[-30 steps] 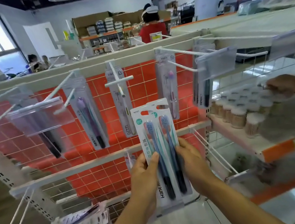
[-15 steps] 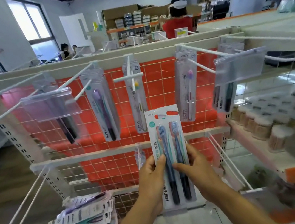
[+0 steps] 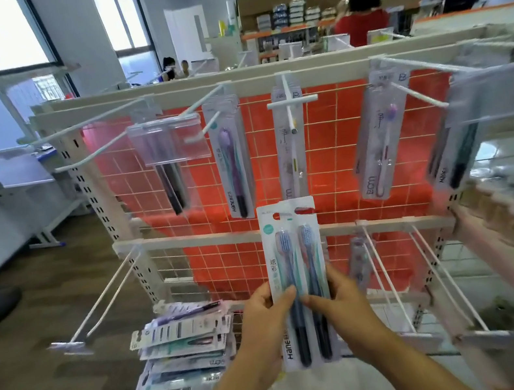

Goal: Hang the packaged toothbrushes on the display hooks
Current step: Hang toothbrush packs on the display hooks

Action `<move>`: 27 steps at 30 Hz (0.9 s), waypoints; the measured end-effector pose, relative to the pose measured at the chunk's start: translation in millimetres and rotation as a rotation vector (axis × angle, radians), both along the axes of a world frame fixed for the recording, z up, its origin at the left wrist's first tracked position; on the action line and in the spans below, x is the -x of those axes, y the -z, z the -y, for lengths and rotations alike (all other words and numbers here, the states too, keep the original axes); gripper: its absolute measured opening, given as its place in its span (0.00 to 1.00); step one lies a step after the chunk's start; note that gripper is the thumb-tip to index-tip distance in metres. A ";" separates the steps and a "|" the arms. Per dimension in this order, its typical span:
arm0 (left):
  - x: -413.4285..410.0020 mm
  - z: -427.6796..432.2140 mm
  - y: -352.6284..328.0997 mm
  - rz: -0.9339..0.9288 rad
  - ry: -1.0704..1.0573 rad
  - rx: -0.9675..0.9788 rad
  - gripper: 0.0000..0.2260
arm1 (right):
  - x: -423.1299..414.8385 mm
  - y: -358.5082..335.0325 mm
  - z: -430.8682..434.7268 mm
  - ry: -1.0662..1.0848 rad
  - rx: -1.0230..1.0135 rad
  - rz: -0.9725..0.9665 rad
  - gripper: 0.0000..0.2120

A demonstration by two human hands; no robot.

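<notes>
From the head view, a flat two-brush toothbrush pack [image 3: 297, 277] is standing upright in front of the display rack, its glossy clear blister catching light over a white card with two dark-handled, blue-bristled brushes side by side. The left hand [image 3: 266, 322] is gripping the pack's left edge, thumb pressing across the front; the right hand [image 3: 343, 303] is pinching the right edge, its thumb lying over the plastic near the middle. Both hands are closing their fingers on the pack, which is hanging on no hook.

Behind it, thin white wire hooks [image 3: 198, 105] are jutting forward from a cream metal top rail [image 3: 330, 70], backed by a wire grid over a smooth orange-red panel [image 3: 327, 155]. Long narrow packs are dangling from these hooks: a purple-brush pack [image 3: 231, 158], a pale slim pack [image 3: 291, 151], and a pink-brush pack [image 3: 376, 139]. A clear plastic label holder [image 3: 170, 139] is hanging off the hook at left.

Low at left, a loose stack of flat packs [image 3: 182, 345] is lying fanned beside bare lower hooks [image 3: 102, 301].
</notes>
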State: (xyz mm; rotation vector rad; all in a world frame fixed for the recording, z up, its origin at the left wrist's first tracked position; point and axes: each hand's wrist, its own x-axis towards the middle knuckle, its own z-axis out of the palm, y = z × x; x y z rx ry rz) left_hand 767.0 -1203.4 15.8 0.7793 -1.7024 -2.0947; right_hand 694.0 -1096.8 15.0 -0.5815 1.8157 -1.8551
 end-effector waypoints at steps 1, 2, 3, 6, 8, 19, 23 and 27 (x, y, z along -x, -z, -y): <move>-4.2 3.7 1.0 0.003 -0.001 -0.010 0.09 | -5.8 1.2 4.0 -0.013 -0.010 0.000 0.17; -9.1 8.5 2.5 0.008 -0.008 -0.015 0.09 | -11.8 2.9 9.2 -0.024 -0.022 -0.003 0.17; -14.2 14.2 3.8 0.013 -0.016 -0.012 0.09 | -18.0 4.8 15.2 -0.035 -0.034 -0.006 0.18; -31.4 32.4 11.4 0.025 -0.025 0.002 0.09 | -36.5 11.7 31.7 -0.049 -0.085 0.000 0.19; -44.1 41.1 14.8 0.030 -0.028 -0.006 0.09 | -47.6 16.0 40.3 -0.059 -0.100 0.028 0.20; -96.6 56.5 36.3 0.052 -0.031 0.017 0.10 | -96.6 32.4 50.8 0.012 -0.100 0.066 0.14; -109.8 54.2 41.2 0.053 0.002 0.002 0.10 | -110.6 36.3 47.3 0.039 -0.103 0.067 0.12; -118.5 51.3 43.9 0.069 0.032 -0.019 0.09 | -123.1 36.4 42.2 0.064 -0.085 0.073 0.11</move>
